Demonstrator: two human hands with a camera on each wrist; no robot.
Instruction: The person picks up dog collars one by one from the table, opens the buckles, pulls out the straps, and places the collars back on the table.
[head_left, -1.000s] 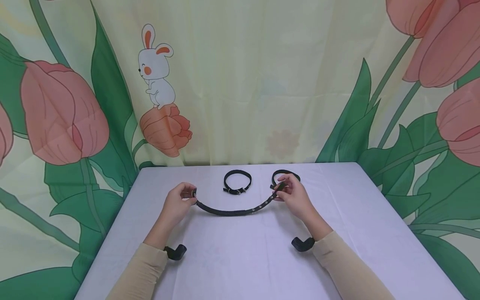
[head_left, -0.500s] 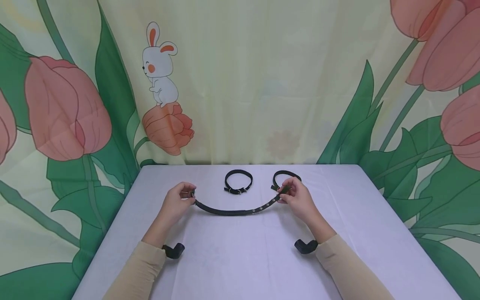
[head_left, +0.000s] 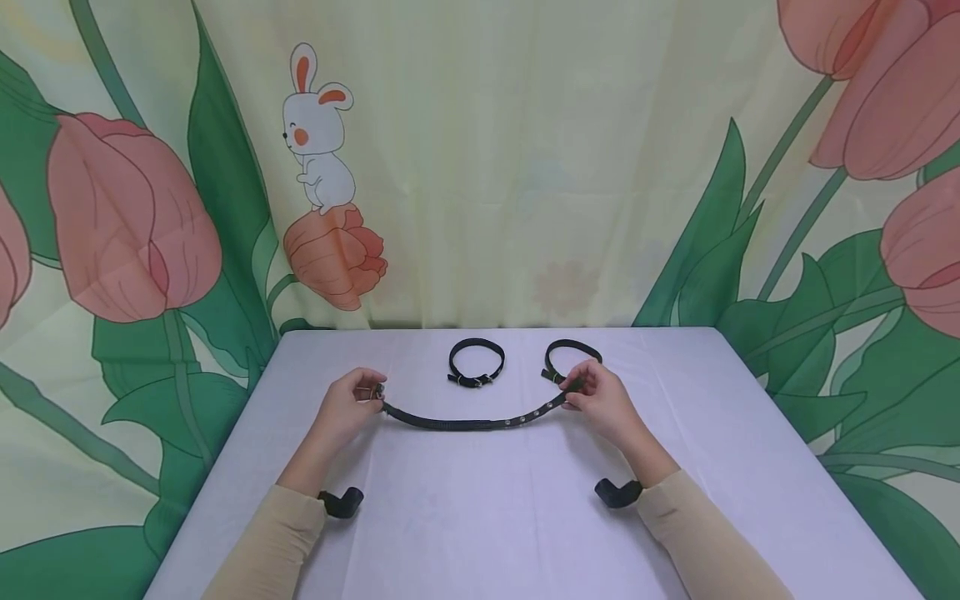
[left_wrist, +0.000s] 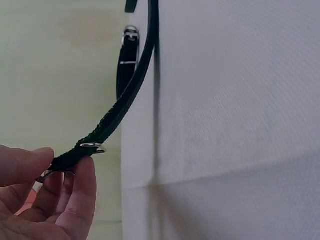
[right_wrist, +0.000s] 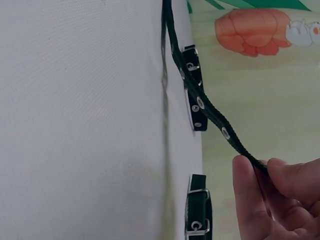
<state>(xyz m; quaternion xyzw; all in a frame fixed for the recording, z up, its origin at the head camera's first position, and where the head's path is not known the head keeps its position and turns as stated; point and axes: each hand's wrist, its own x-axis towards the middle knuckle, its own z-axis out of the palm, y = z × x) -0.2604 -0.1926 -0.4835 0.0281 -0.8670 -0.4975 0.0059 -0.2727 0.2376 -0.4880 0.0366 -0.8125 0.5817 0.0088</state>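
An unbuckled black collar (head_left: 457, 425) with metal eyelets is stretched between both hands and sags in a shallow curve. The left hand (head_left: 348, 408) pinches its buckle end; a metal keeper (left_wrist: 93, 147) shows just past the fingertips in the left wrist view. At the other end, the right hand (head_left: 603, 402) pinches the eyelet end between thumb and fingers, and the strap's tip is hidden there. Behind the strap a buckled black collar (head_left: 477, 382) lies as a ring. Another buckled collar (head_left: 572, 343) lies just behind the right hand, which partly covers it.
The table (head_left: 465, 517) is covered with a white cloth. Close behind its far edge hangs a curtain (head_left: 487, 167) printed with tulips and a rabbit. Black wrist-worn devices (head_left: 618, 493) stick out near both sleeve cuffs.
The hands have drawn slightly apart, the left one to the left and the right one to the right and a little nearer. The held collar hangs a little flatter.
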